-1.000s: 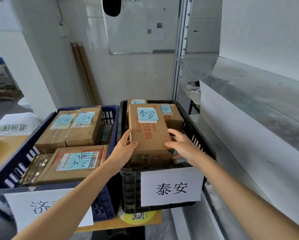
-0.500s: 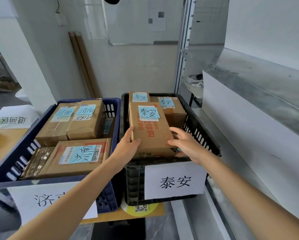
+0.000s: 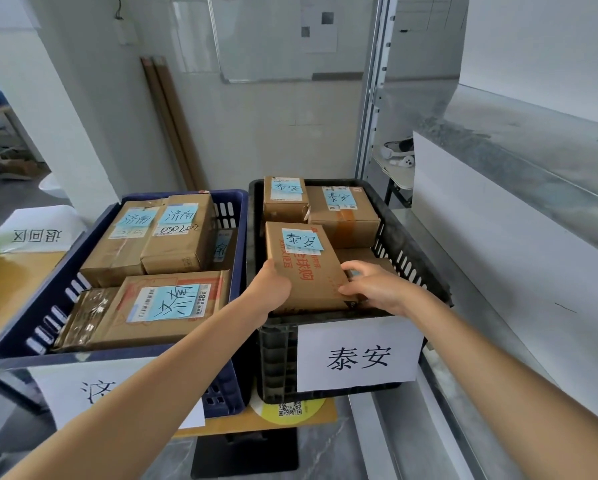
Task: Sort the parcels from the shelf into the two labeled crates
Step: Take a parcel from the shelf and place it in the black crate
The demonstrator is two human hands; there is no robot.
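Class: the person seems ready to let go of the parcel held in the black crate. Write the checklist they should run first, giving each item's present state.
1. The note on the parcel matches the sign on the black crate: ok, both read 泰安.
2. The parcel lies within the crate's walls: ok.
3. The parcel is resting on the boxes below: cannot tell, its underside is hidden.
4. The left hand and right hand each hold a side edge: ok.
5. No fingers are trapped under the parcel: cannot tell.
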